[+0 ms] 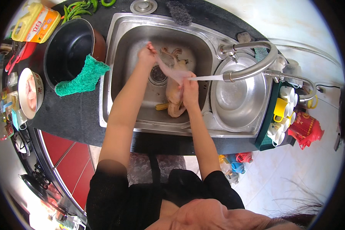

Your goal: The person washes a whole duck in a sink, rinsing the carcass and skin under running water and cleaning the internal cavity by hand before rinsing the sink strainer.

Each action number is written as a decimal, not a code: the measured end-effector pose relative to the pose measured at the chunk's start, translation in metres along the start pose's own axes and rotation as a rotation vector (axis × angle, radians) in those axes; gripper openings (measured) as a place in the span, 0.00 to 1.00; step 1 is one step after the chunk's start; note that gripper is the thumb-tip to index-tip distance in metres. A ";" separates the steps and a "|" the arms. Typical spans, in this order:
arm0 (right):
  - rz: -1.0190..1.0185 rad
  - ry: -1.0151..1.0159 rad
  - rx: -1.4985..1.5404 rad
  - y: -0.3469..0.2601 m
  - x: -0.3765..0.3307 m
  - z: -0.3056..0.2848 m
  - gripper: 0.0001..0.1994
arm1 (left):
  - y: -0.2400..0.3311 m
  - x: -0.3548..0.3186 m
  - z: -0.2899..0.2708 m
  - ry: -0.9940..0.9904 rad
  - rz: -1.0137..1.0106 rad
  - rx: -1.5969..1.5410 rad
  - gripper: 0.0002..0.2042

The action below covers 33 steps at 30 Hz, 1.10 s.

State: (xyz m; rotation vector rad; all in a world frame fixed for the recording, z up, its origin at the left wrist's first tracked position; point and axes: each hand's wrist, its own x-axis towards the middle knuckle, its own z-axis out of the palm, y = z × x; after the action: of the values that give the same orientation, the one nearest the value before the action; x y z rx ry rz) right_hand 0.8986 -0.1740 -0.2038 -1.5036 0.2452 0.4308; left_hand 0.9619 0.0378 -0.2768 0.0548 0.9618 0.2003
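A plucked whole bird, seemingly a chicken (173, 96), lies in the steel sink (132, 36), its feet toward the far side. My right hand (191, 92) is closed against its right side, under the water stream (209, 78) from the tap (270, 57). Above the drain (158, 74), my left hand (146, 54) is closed at the upper end of a pale pink strip (168, 69). That strip stretches down to my right hand, lying over part of the bird. Blur hides what the strip is. By the bird's lower left lies a small yellow piece (161, 106).
Left of the sink stands a dark pot (67, 50) with a green cloth (86, 76) over its rim. Beyond it are a bowl of meat (31, 92), a yellow jug (36, 23) and green peppers (78, 8). To the right are a round metal basin (234, 119) and several cups (281, 108).
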 end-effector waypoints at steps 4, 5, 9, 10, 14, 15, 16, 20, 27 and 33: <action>-0.039 -0.017 0.008 0.001 0.000 -0.014 0.08 | -0.009 -0.019 -0.018 0.143 0.097 0.431 0.11; 0.001 -0.007 -0.059 -0.003 0.000 -0.013 0.08 | -0.020 -0.038 -0.023 0.194 0.079 0.619 0.14; 0.047 0.065 -0.057 0.009 0.013 -0.007 0.11 | -0.064 -0.118 -0.023 -0.016 -0.212 0.625 0.19; 0.031 0.083 0.007 0.015 0.015 -0.004 0.12 | -0.073 -0.119 -0.023 -0.080 -0.154 0.565 0.17; 0.035 0.075 -0.120 0.005 0.016 -0.001 0.12 | -0.073 -0.108 -0.013 -0.175 -0.050 0.283 0.10; 0.011 0.008 -0.254 0.010 0.015 -0.008 0.11 | -0.065 -0.102 -0.004 -0.158 -0.057 0.205 0.09; -0.011 -0.058 -0.387 0.011 0.011 -0.010 0.10 | -0.055 -0.097 0.000 -0.213 -0.078 0.225 0.10; -0.181 -0.261 -0.348 0.001 -0.004 -0.010 0.12 | -0.042 -0.099 0.008 -0.483 0.033 0.609 0.13; -0.190 -0.561 -0.511 -0.033 0.008 -0.001 0.13 | -0.032 -0.133 0.029 -0.817 0.118 1.571 0.16; -0.027 -0.450 -0.289 -0.027 0.009 0.015 0.12 | -0.046 -0.121 0.019 -0.743 -0.151 1.137 0.21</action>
State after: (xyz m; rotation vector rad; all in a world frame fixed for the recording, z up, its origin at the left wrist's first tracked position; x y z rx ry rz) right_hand 0.9171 -0.1585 -0.1821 -1.6414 -0.1999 0.7935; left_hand 0.9169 -0.0299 -0.1747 1.0253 0.2281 -0.5049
